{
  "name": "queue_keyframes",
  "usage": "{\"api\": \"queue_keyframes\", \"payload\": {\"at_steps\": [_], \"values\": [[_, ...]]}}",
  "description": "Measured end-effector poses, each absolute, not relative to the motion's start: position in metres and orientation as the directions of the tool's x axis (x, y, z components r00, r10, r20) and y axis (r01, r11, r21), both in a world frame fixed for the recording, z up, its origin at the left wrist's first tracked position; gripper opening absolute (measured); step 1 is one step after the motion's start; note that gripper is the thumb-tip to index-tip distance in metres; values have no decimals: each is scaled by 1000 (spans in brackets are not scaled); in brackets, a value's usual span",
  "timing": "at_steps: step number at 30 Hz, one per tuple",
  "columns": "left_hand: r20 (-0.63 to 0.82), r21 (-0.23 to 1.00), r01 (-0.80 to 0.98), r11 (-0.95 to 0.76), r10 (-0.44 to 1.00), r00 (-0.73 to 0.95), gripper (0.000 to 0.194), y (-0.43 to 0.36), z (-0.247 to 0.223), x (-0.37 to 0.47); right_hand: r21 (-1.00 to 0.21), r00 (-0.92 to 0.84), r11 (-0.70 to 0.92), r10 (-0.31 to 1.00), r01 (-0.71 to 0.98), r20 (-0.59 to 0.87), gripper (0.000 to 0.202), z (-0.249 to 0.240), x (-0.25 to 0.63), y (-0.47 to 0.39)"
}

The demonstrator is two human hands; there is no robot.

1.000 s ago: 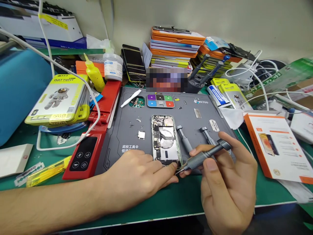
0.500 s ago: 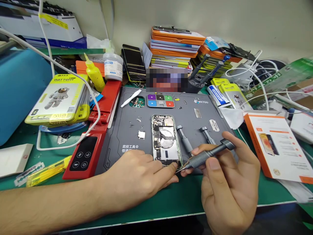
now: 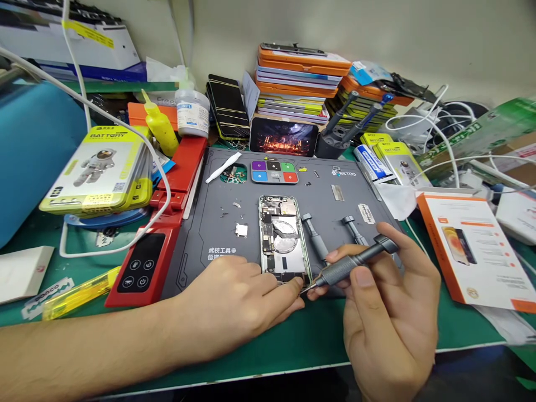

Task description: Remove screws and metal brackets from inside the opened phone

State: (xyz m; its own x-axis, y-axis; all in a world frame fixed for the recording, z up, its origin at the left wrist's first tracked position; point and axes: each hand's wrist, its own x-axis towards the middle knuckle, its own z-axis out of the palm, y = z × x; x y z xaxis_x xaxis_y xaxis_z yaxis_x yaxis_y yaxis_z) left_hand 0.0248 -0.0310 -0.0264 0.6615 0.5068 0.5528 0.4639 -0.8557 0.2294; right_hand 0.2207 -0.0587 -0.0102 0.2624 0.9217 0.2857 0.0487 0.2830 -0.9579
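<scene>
I see from a single camera worn on my head, facing forward and steeply down across the green table [image 3: 314, 332]. My left hand [image 3: 245, 304] and right hand [image 3: 389, 315] sit close, low in view; the opened phone [image 3: 285, 240] lies near the middle, a little farther off, and the wall [image 3: 397, 39] closes the far side.

I record soft, fairly even light across my worktop [image 3: 312, 340]; dark below its near edge; stretching toward its left corners.

The opened phone [image 3: 285, 239] lies flat; a grey screwdriver [image 3: 341, 270] slants beside it.
</scene>
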Motion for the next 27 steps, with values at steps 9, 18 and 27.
{"api": "queue_keyframes", "payload": {"at_steps": [9, 18, 27], "values": [[534, 259, 459, -850, 522, 665, 26, -30, -25, 24, -949, 244, 298, 918, 101, 314, 42, -11, 222, -59], [514, 285, 470, -835, 547, 660, 29, -31, -24, 25, -930, 234, 292, 910, 223, 342, 43, -11, 224, -59], [486, 310, 457, -833, 552, 677, 30, -31, -22, 23, -939, 243, 287, 913, 192, 328, 44, -11, 223, -59]]}}
